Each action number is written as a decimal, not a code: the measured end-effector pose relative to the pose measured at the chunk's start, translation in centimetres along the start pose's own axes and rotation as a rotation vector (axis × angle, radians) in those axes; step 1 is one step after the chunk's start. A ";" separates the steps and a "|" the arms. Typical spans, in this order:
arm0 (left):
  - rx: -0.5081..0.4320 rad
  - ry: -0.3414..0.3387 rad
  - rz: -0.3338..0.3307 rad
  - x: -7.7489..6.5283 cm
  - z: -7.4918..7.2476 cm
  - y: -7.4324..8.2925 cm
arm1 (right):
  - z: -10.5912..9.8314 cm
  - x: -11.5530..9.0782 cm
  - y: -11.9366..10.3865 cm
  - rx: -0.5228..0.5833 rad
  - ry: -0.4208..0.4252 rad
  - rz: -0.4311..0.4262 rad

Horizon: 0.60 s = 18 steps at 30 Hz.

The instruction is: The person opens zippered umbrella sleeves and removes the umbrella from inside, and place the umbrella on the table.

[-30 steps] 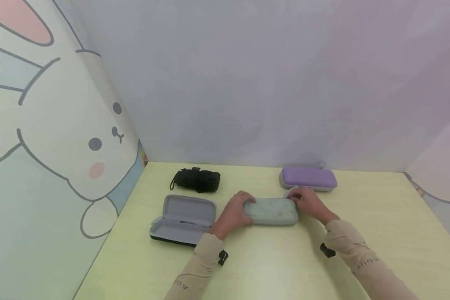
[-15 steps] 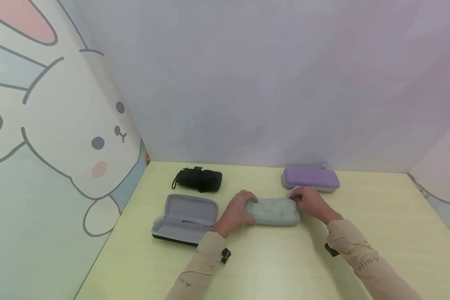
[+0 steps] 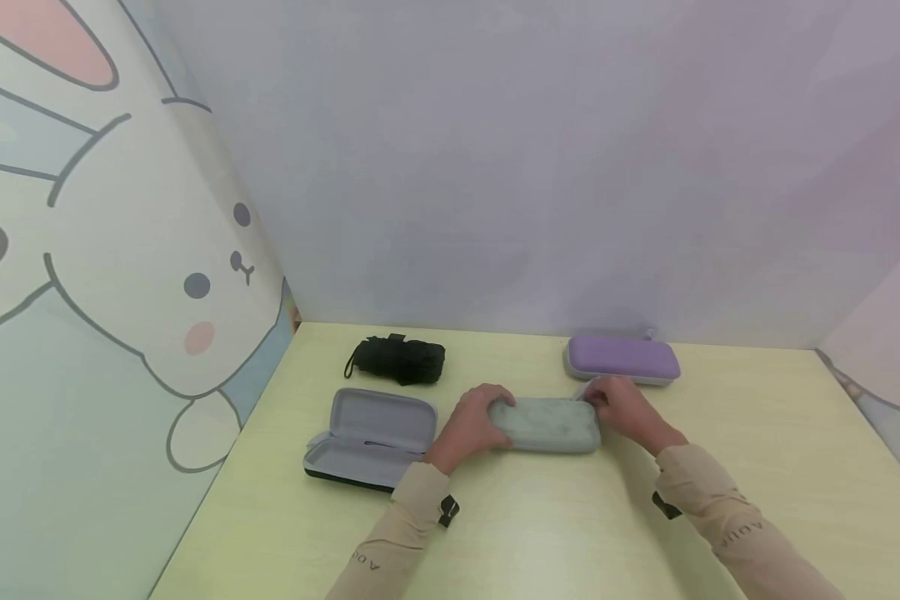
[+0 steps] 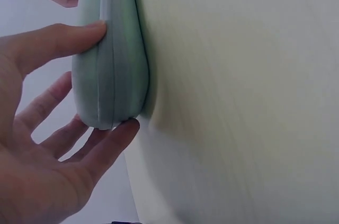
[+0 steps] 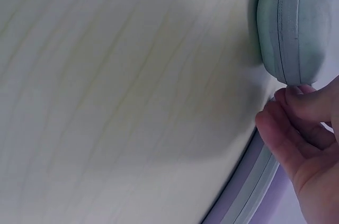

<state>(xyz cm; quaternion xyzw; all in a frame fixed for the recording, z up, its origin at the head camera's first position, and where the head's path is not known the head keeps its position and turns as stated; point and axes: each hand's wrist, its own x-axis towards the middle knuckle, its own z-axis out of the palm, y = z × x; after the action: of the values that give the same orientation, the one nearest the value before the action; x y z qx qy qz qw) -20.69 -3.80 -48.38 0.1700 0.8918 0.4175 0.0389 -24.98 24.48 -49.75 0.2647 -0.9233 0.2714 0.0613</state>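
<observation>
A pale green hard zip case lies on the table in front of me. Its left end is held by my left hand; in the left wrist view the thumb presses the zip side and the fingers bend round the end. At the far right corner of the case, my right hand pinches with thumb and fingertips where a pale strap runs in. The right wrist view has these fingertips right at the end of the zip band; what lies between them is mostly hidden.
A grey-lined case stands open left of my left hand, partly behind that wrist. Further back lies a folded black umbrella. A closed purple case sits close behind my right hand. A wall borders the table's far edge.
The head view has shifted slightly. Both hands keep their places on the green case, and the strap by my right fingertips sits a little lower.
</observation>
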 end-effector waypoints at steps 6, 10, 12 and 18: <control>-0.005 0.008 0.006 0.0 -0.1 -0.3 | -0.2 -0.5 0.0 -0.005 0.004 0.024; -0.003 0.008 -0.001 0.0 -0.1 -0.3 | -0.4 -1.0 0.1 -0.007 0.019 0.038; -0.002 0.005 -0.008 0.0 -0.1 -0.3 | -0.4 -1.2 0.1 0.000 0.022 0.048; -0.007 0.007 -0.014 0.0 -0.1 -0.1 | -0.5 -1.6 0.1 0.007 0.022 0.074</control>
<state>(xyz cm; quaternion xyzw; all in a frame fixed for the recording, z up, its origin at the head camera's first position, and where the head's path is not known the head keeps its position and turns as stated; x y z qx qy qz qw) -20.74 -3.91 -48.40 0.1619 0.8917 0.4208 0.0392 -23.69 25.53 -49.74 0.2276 -0.9308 0.2795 0.0606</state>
